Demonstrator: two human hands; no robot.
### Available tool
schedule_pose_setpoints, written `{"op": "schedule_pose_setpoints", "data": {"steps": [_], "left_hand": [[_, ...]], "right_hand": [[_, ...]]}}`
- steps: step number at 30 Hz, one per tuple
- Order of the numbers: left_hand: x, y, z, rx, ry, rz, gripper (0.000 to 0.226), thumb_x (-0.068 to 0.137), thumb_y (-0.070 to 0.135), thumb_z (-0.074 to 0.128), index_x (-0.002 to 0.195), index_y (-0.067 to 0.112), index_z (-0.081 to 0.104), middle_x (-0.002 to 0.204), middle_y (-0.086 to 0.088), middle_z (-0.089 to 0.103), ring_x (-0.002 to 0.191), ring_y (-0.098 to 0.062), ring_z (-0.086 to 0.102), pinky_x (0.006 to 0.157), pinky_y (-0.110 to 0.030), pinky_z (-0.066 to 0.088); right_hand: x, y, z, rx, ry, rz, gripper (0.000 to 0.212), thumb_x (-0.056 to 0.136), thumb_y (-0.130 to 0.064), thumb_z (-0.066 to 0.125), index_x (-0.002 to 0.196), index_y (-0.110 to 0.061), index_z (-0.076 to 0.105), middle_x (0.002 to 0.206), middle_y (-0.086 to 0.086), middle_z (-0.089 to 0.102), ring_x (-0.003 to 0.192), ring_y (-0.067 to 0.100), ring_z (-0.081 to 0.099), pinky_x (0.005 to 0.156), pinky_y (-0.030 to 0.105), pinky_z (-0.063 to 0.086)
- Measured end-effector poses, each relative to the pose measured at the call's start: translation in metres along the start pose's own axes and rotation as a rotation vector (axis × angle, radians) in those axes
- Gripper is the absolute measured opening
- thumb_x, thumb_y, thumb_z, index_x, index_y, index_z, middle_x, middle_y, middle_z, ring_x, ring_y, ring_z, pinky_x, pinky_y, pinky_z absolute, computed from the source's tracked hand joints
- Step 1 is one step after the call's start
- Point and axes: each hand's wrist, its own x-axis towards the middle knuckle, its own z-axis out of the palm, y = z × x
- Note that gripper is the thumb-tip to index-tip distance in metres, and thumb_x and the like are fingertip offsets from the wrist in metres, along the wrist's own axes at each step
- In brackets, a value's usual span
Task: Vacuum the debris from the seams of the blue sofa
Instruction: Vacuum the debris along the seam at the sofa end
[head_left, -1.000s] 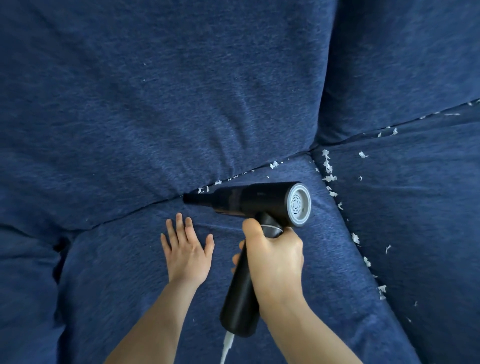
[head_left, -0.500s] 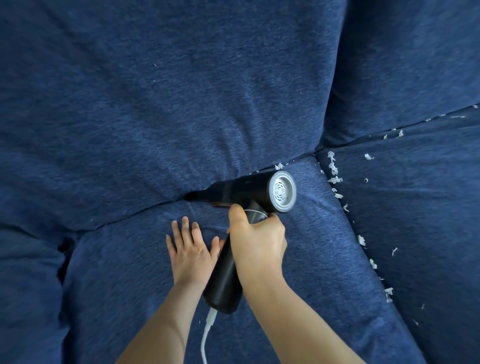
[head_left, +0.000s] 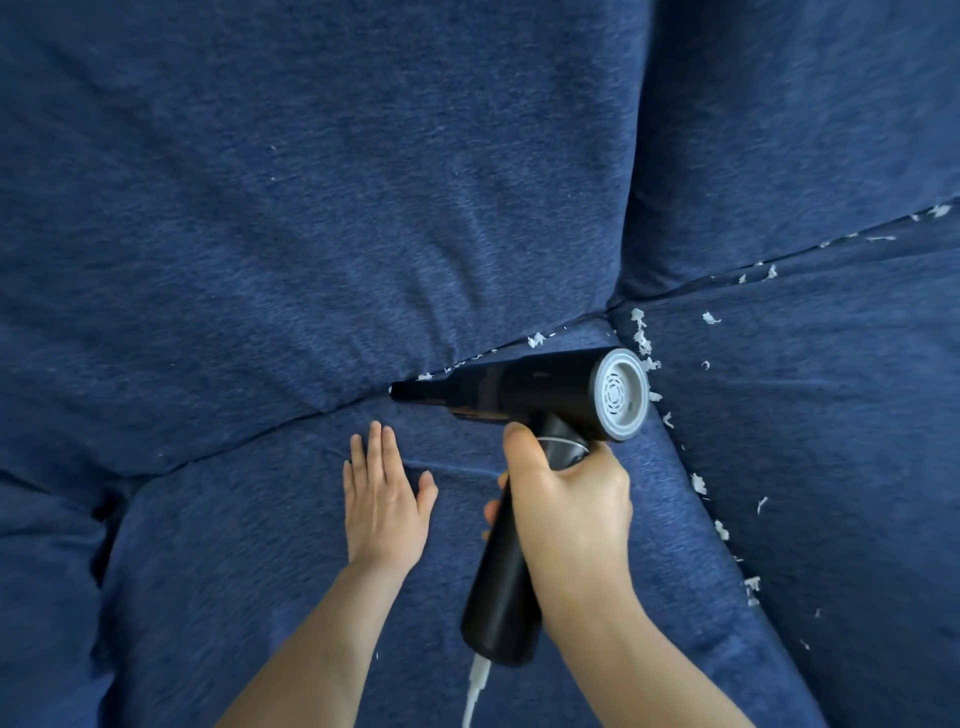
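Right grip (head_left: 563, 499) holds vacuum (head_left: 524, 395), nozzle in sofa seam (head_left: 322, 410).

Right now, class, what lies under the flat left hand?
Under the flat left hand only the blue fabric seat cushion shows, creased near the thumb. Whatever sits beneath the palm is covered. White paper-like debris lies elsewhere, along the seams.

It looked like a home living space. A blue fabric sofa (head_left: 322, 218) filled the whole view, with soft back cushions far and seat cushions near, meeting in deep seams. White scraps of debris (head_left: 643, 340) lay scattered along the seams to the right. A small black handheld vacuum (head_left: 524, 387) with a white cord (head_left: 475, 686) suited household cleaning.
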Motion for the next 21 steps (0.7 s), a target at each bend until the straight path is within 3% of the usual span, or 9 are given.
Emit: {"op": "schedule_pose_setpoints", "data": {"steps": [5,8,11,14,17,21], "left_hand": [[-0.004,-0.001,0.004,-0.010,0.027,0.006,0.071,0.096,0.041,0.038,0.153,0.007,0.011,0.161,-0.008,0.004,0.149,-0.027,-0.001,0.120,-0.042,0.003],[-0.002,-0.001,0.007,0.007,0.049,0.020,0.069,0.097,0.037,0.046,0.151,0.003,0.021,0.159,-0.015,0.016,0.147,-0.034,0.010,0.119,-0.050,0.014],[-0.003,-0.004,0.008,0.057,0.042,0.038,0.069,0.097,0.046,0.036,0.150,0.002,0.024,0.157,-0.019,0.021,0.145,-0.038,0.016,0.116,-0.054,0.020],[-0.004,-0.006,0.007,0.092,0.000,0.077,0.077,0.093,0.055,0.029,0.153,0.008,0.015,0.160,-0.014,0.010,0.147,-0.038,0.006,0.118,-0.053,0.013],[-0.003,-0.004,0.005,0.142,-0.020,0.159,0.079,0.093,0.062,0.018,0.153,0.010,0.012,0.162,-0.008,0.005,0.148,-0.035,0.002,0.117,-0.056,0.010],[0.004,0.011,0.005,0.165,-0.059,0.167,0.083,0.087,0.064,0.012,0.153,0.014,0.012,0.162,-0.006,0.005,0.148,-0.031,-0.001,0.114,-0.064,0.006]], "right_hand": [[0.005,0.005,0.010,0.008,0.009,0.018,0.024,0.073,-0.039,0.069,0.085,-0.018,0.067,0.071,0.003,0.075,0.073,0.029,0.076,0.076,0.050,0.064],[0.009,0.007,0.021,0.042,0.022,0.047,0.037,0.065,-0.045,0.065,0.091,-0.020,0.066,0.080,0.004,0.077,0.080,0.031,0.076,0.081,0.049,0.063],[0.012,0.011,0.024,0.063,0.038,0.065,0.042,0.064,-0.049,0.063,0.094,-0.020,0.067,0.086,0.003,0.077,0.084,0.031,0.076,0.085,0.047,0.062],[0.010,0.008,0.006,0.033,0.024,0.047,0.029,0.071,-0.041,0.068,0.086,-0.016,0.067,0.073,0.004,0.075,0.072,0.028,0.076,0.076,0.049,0.064],[0.006,0.002,-0.021,0.050,0.022,0.020,0.018,0.084,-0.029,0.073,0.085,-0.012,0.067,0.070,0.006,0.072,0.051,0.021,0.071,0.061,0.041,0.063],[0.011,-0.006,-0.040,0.026,0.058,-0.035,0.017,0.086,-0.026,0.071,0.081,-0.012,0.065,0.059,0.000,0.069,0.044,0.018,0.067,0.063,0.043,0.063]]}}
